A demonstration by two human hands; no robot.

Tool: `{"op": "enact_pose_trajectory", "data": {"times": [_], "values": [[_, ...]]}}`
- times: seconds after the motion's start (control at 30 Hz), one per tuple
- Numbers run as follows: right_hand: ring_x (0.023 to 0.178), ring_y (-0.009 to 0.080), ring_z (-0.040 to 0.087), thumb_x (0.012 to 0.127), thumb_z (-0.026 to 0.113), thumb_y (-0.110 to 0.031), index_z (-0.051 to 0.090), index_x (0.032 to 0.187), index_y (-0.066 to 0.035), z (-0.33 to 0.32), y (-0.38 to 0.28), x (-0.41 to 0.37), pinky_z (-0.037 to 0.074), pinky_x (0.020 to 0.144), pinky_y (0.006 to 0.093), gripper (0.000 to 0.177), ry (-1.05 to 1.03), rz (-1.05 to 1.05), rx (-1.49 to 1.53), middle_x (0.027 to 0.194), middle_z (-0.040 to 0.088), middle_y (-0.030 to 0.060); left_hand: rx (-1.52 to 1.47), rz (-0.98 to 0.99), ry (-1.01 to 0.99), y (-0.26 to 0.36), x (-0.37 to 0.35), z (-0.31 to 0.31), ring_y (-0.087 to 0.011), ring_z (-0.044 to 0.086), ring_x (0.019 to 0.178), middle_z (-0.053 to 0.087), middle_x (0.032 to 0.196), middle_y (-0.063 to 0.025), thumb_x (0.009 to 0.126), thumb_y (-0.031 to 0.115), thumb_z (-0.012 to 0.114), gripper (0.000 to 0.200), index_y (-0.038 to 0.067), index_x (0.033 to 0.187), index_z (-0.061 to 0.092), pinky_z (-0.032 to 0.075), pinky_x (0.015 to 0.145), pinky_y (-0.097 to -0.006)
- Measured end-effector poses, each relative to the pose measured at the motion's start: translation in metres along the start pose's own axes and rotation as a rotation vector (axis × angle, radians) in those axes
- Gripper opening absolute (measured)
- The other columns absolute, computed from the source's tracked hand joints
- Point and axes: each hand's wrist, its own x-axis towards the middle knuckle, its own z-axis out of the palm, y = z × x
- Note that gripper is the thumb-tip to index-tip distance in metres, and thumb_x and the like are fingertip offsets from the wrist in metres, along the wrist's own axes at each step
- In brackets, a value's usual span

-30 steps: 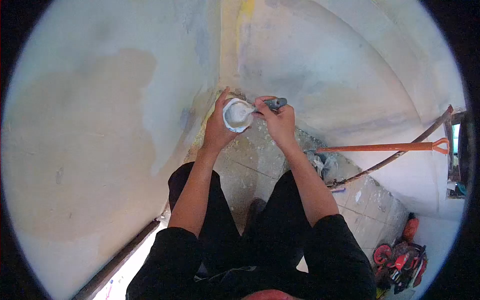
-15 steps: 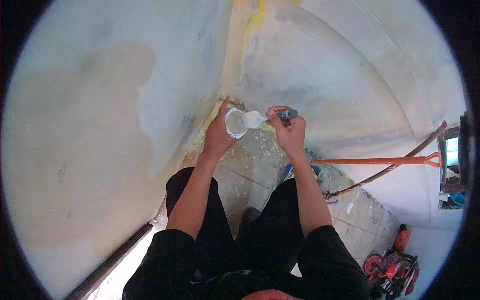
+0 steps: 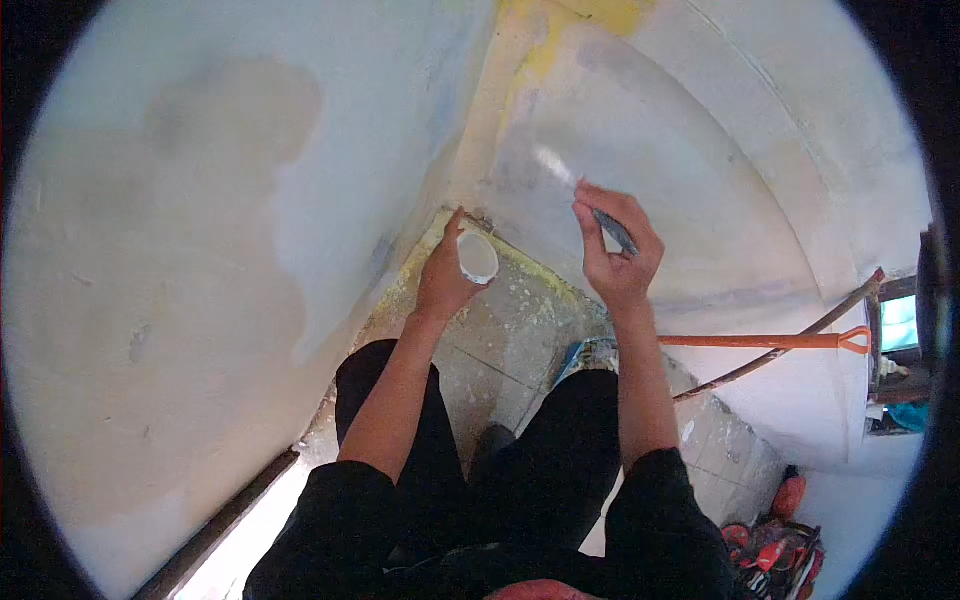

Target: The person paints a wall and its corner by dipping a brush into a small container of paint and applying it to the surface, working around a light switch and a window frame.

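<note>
My left hand (image 3: 447, 276) is wrapped around a small white cup (image 3: 479, 257) with pale paint inside, held above the floor near the corner. In my right hand (image 3: 622, 248) is a paintbrush (image 3: 614, 231) with a dark grey handle; its white bristles, smeared by motion, point up and left in front of the patchy right-hand wall (image 3: 660, 180). My fingers pinch the brush near the base of its bristles. The cup and the brush are well apart.
The left wall (image 3: 200, 300) has a large beige patch. A paint-spattered tile floor (image 3: 490, 330) lies below. To the right, an orange-handled tool (image 3: 770, 341) crosses a brown stick (image 3: 745, 372). A red and black wheeled object (image 3: 775, 555) stands lower right.
My right hand has moved the brush from the cup's mouth up and right to the wall. My left hand still holds the cup, slightly lower in view.
</note>
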Motion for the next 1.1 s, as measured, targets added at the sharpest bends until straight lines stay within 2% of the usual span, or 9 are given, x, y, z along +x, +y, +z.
{"op": "enact_pose_trajectory", "data": {"times": [0.03, 0.1, 0.23, 0.4, 0.63, 0.73, 0.8, 1.03, 1.1], "values": [[0.107, 0.0225, 0.078, 0.094, 0.08, 0.001, 0.08, 0.112, -0.005, 0.001, -0.001, 0.015, 0.062, 0.094, 0.0342, 0.019, -0.007, 0.0, 0.0, 0.11, 0.08, 0.0132, 0.019, -0.002, -0.053, 0.001, -0.001, 0.002, -0.0432, 0.068, 0.129, 0.069, 0.14, -0.0261, 0.064, 0.018, 0.105, 0.136, 0.017, 0.172, 0.022, 0.056, 0.11, -0.0505], [0.118, 0.0331, 0.076, 0.084, 0.081, 0.004, 0.081, 0.116, -0.008, 0.006, -0.001, 0.044, 0.064, 0.097, 0.0405, 0.034, -0.067, -0.373, -0.212, 0.12, 0.078, 0.0144, -0.018, 0.036, -0.08, 0.003, -0.004, 0.005, -0.0435, 0.068, 0.129, 0.069, 0.139, -0.0261, 0.063, 0.018, 0.105, 0.136, 0.017, 0.171, 0.023, 0.055, 0.11, -0.0505], [0.126, 0.0355, 0.072, 0.077, 0.08, 0.004, 0.081, 0.121, -0.011, 0.034, 0.028, 0.073, 0.063, 0.101, 0.0441, 0.047, -0.115, -0.57, -0.305, 0.129, 0.075, 0.0144, -0.078, 0.063, -0.203, 0.011, -0.01, 0.004, -0.0449, 0.067, 0.13, 0.07, 0.137, -0.026, 0.064, 0.018, 0.104, 0.132, 0.015, 0.17, 0.026, 0.054, 0.111, -0.0512], [0.132, 0.0351, 0.069, 0.08, 0.076, -0.001, 0.07, 0.138, -0.013, 0.084, 0.083, 0.0, 0.062, 0.103, 0.0439, 0.06, -0.44, -0.317, -0.343, 0.148, 0.065, 0.0141, -0.074, 0.08, -0.261, 0.012, -0.013, 0.002, -0.0446, 0.063, 0.135, 0.064, 0.146, -0.0287, 0.067, 0.016, 0.1, 0.125, 0.011, 0.17, 0.028, 0.052, 0.114, -0.0491], [0.11, 0.0353, 0.074, 0.081, 0.078, -0.003, 0.072, 0.125, -0.014, 0.133, 0.095, -0.045, 0.062, 0.089, 0.0451, 0.045, -0.772, 0.192, -0.267, 0.132, 0.069, 0.0111, -0.043, 0.082, -0.307, 0.0, -0.017, 0.003, -0.0465, 0.064, 0.132, 0.065, 0.144, -0.0298, 0.063, 0.016, 0.101, 0.119, 0.006, 0.164, 0.039, 0.053, 0.112, -0.0492], [0.103, 0.0373, 0.073, 0.087, 0.075, -0.001, 0.072, 0.119, -0.013, 0.129, 0.102, -0.027, 0.061, 0.085, 0.0451, 0.034, -0.644, 0.227, -0.213, 0.122, 0.071, 0.0118, -0.051, 0.069, -0.34, -0.001, -0.016, 0.003, -0.0461, 0.064, 0.132, 0.064, 0.145, -0.0295, 0.062, 0.017, 0.101, 0.122, 0.008, 0.166, 0.037, 0.053, 0.112, -0.0492], [0.101, 0.0371, 0.074, 0.093, 0.071, 0.001, 0.074, 0.116, -0.012, 0.114, 0.093, 0.005, 0.06, 0.084, 0.0433, 0.027, -0.353, -0.001, -0.187, 0.114, 0.073, 0.0111, -0.054, 0.091, -0.328, -0.002, -0.017, 0.002, -0.0456, 0.064, 0.133, 0.064, 0.146, -0.029, 0.062, 0.017, 0.101, 0.123, 0.008, 0.166, 0.036, 0.052, 0.113, -0.0491], [0.111, 0.0307, 0.077, 0.087, 0.072, 0.009, 0.081, 0.112, -0.01, 0.037, -0.001, 0.101, 0.063, 0.096, 0.0406, 0.033, 0.151, -0.471, -0.308, 0.119, 0.076, 0.0121, -0.072, 0.046, -0.276, 0.001, -0.014, -0.004, -0.0433, 0.061, 0.138, 0.061, 0.151, -0.0261, 0.064, 0.015, 0.102, 0.126, 0.011, 0.169, 0.031, 0.051, 0.116, -0.048], [0.113, 0.0316, 0.077, 0.084, 0.075, 0.009, 0.083, 0.113, -0.009, 0.035, 0.015, 0.079, 0.063, 0.1, 0.0422, 0.035, 0.111, -0.476, -0.372, 0.122, 0.076, 0.0143, -0.08, 0.06, -0.243, 0.002, -0.014, -0.004, -0.043, 0.061, 0.139, 0.061, 0.152, -0.0255, 0.064, 0.014, 0.102, 0.126, 0.01, 0.168, 0.031, 0.051, 0.116, -0.0481]]}}
